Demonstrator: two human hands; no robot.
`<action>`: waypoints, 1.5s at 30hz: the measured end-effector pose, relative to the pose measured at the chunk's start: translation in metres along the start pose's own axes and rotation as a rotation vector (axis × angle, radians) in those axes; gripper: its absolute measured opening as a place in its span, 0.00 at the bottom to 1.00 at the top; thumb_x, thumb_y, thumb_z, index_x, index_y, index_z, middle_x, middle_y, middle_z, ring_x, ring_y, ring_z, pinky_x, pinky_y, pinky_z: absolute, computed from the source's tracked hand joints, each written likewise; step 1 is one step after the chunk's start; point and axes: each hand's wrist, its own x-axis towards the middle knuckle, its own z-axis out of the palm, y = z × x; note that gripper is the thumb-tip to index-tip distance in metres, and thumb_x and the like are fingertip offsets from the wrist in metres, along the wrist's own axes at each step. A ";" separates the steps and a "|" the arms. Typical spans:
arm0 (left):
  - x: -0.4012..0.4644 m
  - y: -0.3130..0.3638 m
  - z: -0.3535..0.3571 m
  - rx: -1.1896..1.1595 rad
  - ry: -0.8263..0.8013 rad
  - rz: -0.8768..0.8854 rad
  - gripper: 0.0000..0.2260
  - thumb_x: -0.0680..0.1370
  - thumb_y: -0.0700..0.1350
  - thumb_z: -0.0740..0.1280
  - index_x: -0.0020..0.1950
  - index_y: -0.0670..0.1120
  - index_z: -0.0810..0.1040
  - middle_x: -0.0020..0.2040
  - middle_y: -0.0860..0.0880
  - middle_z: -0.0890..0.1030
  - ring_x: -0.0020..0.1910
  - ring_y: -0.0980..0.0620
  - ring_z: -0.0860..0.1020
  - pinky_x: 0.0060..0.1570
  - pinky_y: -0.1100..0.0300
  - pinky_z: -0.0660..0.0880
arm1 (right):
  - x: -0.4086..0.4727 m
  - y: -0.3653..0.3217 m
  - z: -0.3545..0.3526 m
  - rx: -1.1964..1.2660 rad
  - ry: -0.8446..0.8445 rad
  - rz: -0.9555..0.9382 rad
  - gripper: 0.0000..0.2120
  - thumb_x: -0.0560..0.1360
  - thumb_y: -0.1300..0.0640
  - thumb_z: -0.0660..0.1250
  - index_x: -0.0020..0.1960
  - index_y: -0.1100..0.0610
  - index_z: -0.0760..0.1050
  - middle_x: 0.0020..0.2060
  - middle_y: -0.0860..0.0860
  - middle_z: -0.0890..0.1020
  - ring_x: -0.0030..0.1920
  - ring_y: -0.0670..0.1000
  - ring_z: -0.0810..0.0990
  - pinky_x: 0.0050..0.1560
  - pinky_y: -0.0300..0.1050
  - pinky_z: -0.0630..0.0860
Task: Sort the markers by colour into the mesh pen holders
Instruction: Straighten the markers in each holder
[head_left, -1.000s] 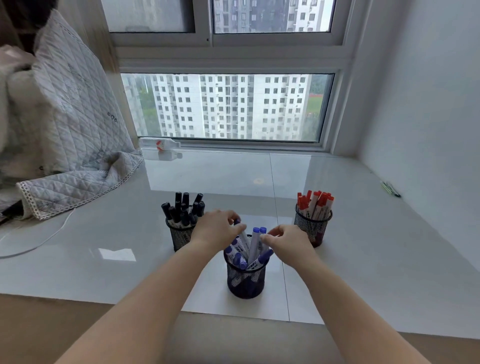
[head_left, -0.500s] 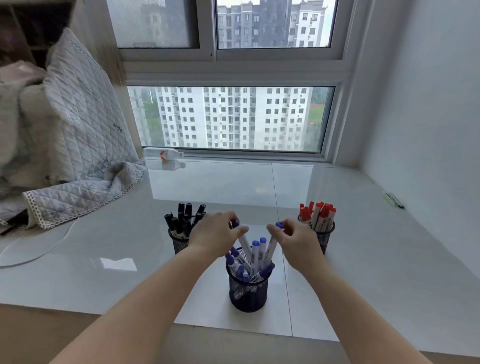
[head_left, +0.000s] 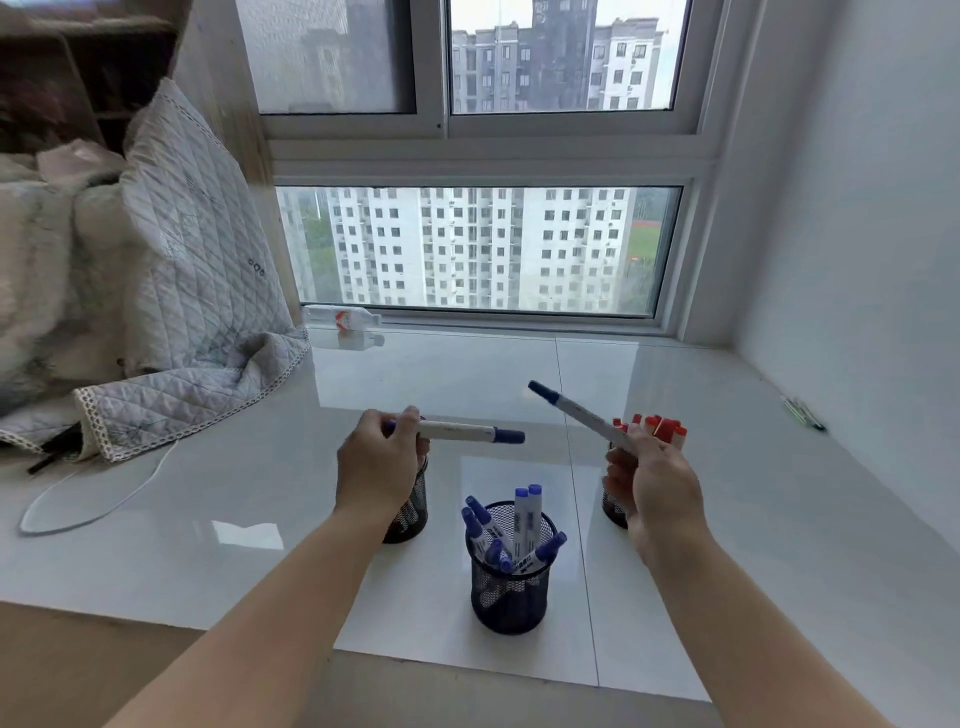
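A dark mesh holder (head_left: 510, 597) with several blue-capped markers stands on the white sill in front of me. My left hand (head_left: 376, 467) grips a blue marker (head_left: 467, 432) lying level, its cap pointing right, above the black holder (head_left: 413, 512), which my hand mostly hides. My right hand (head_left: 652, 488) grips another blue marker (head_left: 576, 413) tilted up to the left. Behind that hand is the holder (head_left: 613, 506) with red-capped markers (head_left: 660, 428).
A quilted blanket (head_left: 171, 322) spills onto the sill at the left, with a white cable (head_left: 98, 509) beside it. A plastic bottle (head_left: 343, 317) lies by the window. Green pens (head_left: 804, 414) lie near the right wall. The sill's front edge runs just below the holders.
Both hands have each pulled a blue marker out of the middle holder and lifted them apart, left hand to the left, right hand to the right. The camera has tilted upward.
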 end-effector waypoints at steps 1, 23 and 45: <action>-0.001 -0.001 0.000 -0.115 -0.016 -0.105 0.11 0.78 0.50 0.61 0.38 0.47 0.73 0.29 0.53 0.78 0.31 0.52 0.76 0.33 0.59 0.70 | -0.001 0.000 0.000 0.066 -0.015 0.072 0.06 0.78 0.57 0.61 0.48 0.58 0.74 0.32 0.52 0.75 0.31 0.48 0.73 0.32 0.39 0.72; -0.030 -0.009 0.019 -0.476 -0.401 -0.218 0.05 0.79 0.47 0.60 0.47 0.46 0.72 0.40 0.49 0.84 0.42 0.51 0.83 0.41 0.59 0.77 | -0.011 0.047 -0.006 -0.935 -0.384 -0.223 0.07 0.74 0.55 0.67 0.39 0.46 0.74 0.36 0.45 0.81 0.39 0.45 0.79 0.43 0.42 0.77; -0.037 -0.024 0.029 0.188 -0.256 0.134 0.08 0.77 0.53 0.63 0.41 0.51 0.75 0.38 0.53 0.81 0.41 0.54 0.78 0.41 0.60 0.70 | -0.017 0.051 -0.002 -1.135 -0.322 -0.655 0.14 0.77 0.56 0.62 0.62 0.49 0.73 0.40 0.46 0.82 0.41 0.49 0.80 0.42 0.41 0.73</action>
